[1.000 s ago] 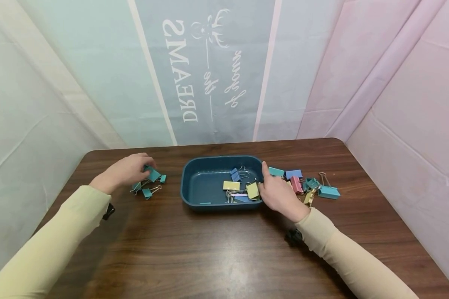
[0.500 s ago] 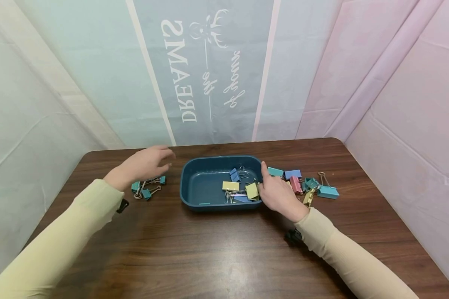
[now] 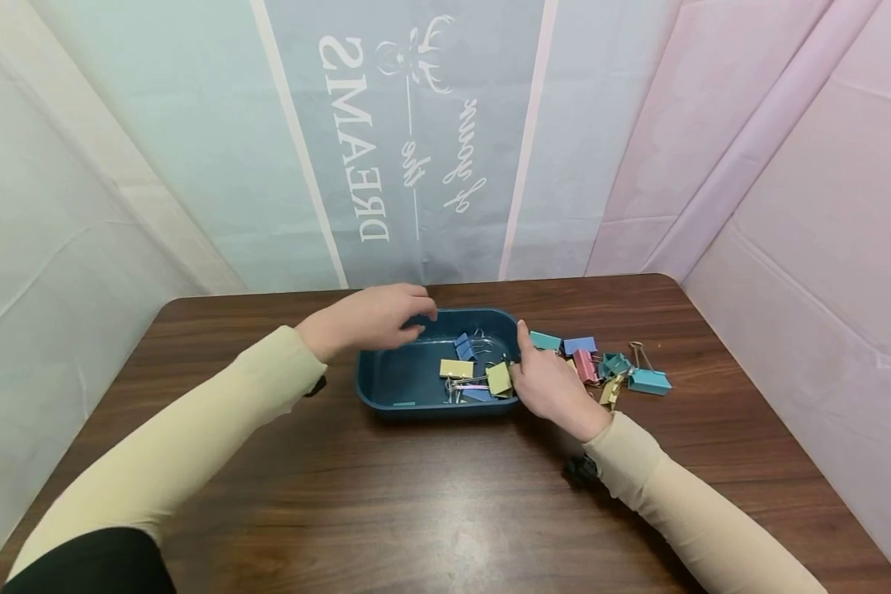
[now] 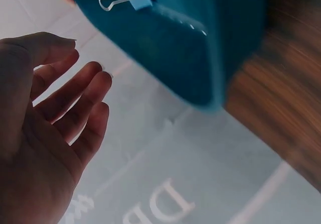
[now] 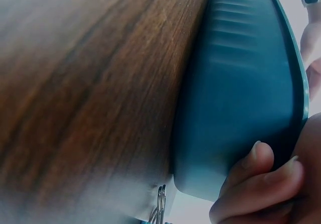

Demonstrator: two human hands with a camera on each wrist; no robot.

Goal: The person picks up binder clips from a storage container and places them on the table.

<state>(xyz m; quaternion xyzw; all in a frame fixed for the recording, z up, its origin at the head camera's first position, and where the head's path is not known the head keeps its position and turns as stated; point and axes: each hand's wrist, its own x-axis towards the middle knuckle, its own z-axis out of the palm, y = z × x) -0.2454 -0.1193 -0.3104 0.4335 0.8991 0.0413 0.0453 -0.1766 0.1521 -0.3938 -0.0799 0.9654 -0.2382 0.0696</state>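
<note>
Blue bin (image 3: 401, 378) w/ clips (image 3: 456, 369) inside, R hand (image 3: 553, 384) on it, L hand (image 3: 373, 317) nr

The cloth (image 3: 460, 247) has "DREAMS" (image 3: 356, 150) and "the" (image 3: 413, 165) running sideways in white; can't really make out the script (image 3: 464, 157) alongside.

Tray (image 3: 397, 375) is showing deep teal-blue. In it, 2 yellow clips (image 3: 456, 369) and blue clips (image 3: 464, 346) are contrasting. Outside, pink clip (image 3: 586, 365) is mixing with teal clips (image 3: 649, 382), gold clip (image 3: 611, 391). Tabletop (image 3: 386, 495) is showing dark brown, streaked grain; backdrop (image 3: 572, 165) is bearing white lettering (image 3: 355, 136) on grey-blue.
</note>
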